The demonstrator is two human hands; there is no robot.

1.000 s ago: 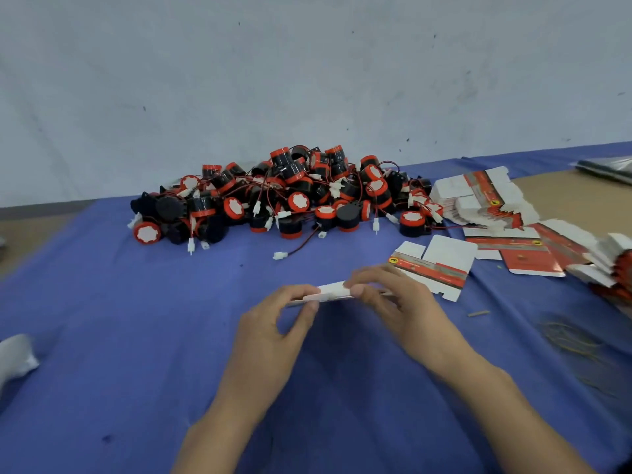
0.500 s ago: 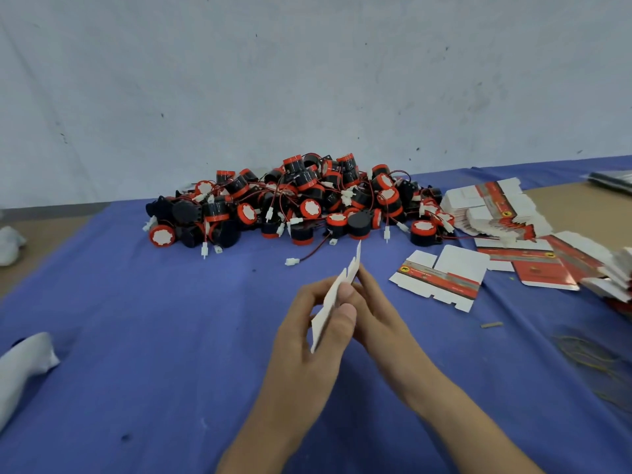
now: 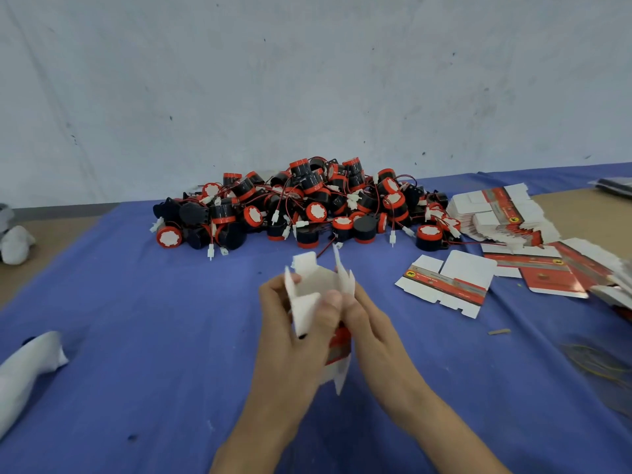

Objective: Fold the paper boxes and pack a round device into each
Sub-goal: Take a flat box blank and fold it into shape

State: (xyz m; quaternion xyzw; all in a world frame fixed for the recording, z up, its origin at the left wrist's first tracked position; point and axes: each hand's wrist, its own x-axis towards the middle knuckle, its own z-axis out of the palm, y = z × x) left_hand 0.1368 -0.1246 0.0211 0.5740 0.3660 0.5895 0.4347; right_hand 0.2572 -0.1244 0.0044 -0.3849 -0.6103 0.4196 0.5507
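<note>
Left hand (image 3: 282, 336) and right hand (image 3: 372, 331) are both clamping the paper box (image 3: 313, 285) between them. Flat a moment ago, it is now popping open into a sleeve, flaps splaying. Tucking flaps probably comes next. The round devices (image 3: 307, 206) are still waiting, heaped beyond the fingertips on the worktop (image 3: 136, 336).

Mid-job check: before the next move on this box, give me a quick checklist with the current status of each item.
1. Box held: ok. The left hand and right hand both grip the box above the blue cloth.
2. Box opened up: ok. Its walls stand apart, with the top flaps up.
3. Bottom end closed: cannot tell. The hands hide it.
4. Devices ready: ok. The pile of round devices lies on the cloth beyond the hands.
5. A hand free to fetch one: not ok. Both hold the box.
6. Next blank ready: ok. A flat blank lies to the right.
</note>
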